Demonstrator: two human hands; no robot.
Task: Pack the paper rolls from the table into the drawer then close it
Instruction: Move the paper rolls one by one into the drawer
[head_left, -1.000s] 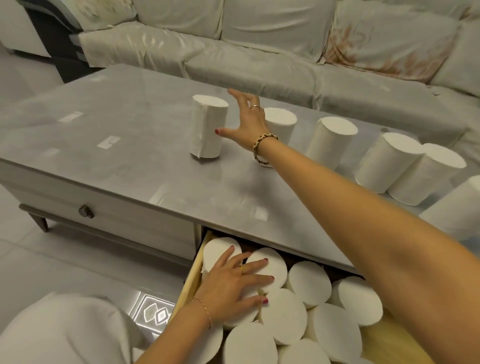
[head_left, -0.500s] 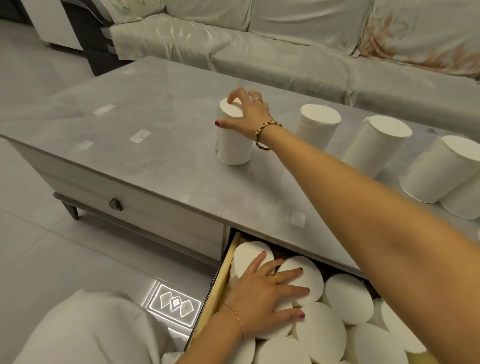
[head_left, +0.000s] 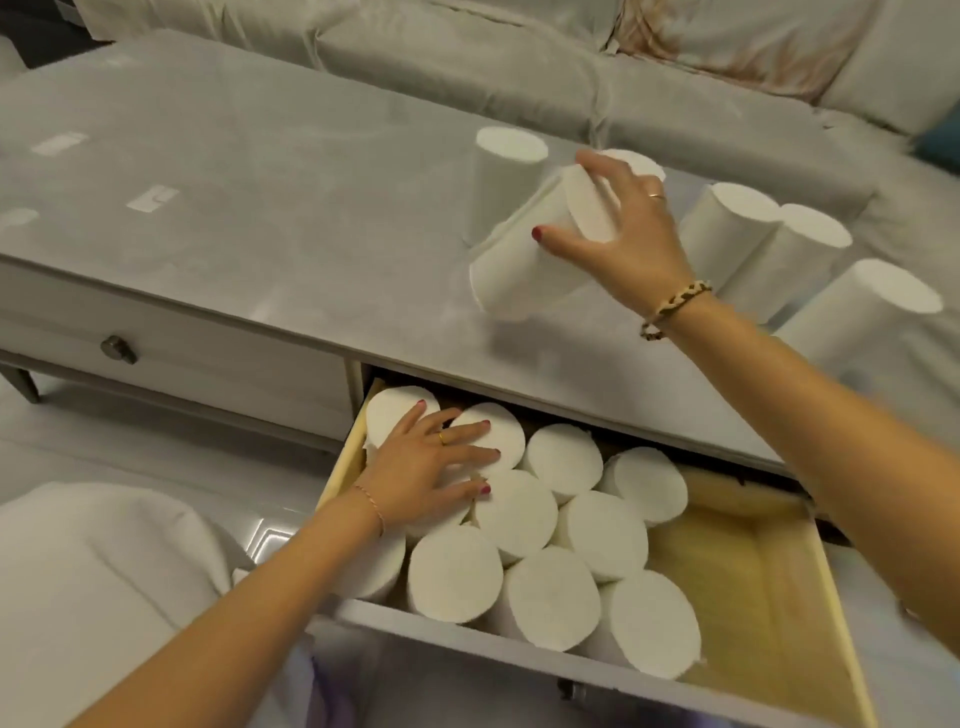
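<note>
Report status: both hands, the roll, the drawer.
Right hand grips a tilted paper roll above the table. Left hand flat on packed rolls. Drawer open, right side free.

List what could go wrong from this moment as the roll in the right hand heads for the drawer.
1. The right hand grips the tilted roll only at its top end, so it may slip and fall.
2. The upright roll stands right behind it; a swing could topple that one.
3. The left hand rests on the packed rolls, while free space in the drawer lies at the right, so a drop on the left could hit the fingers.
</note>
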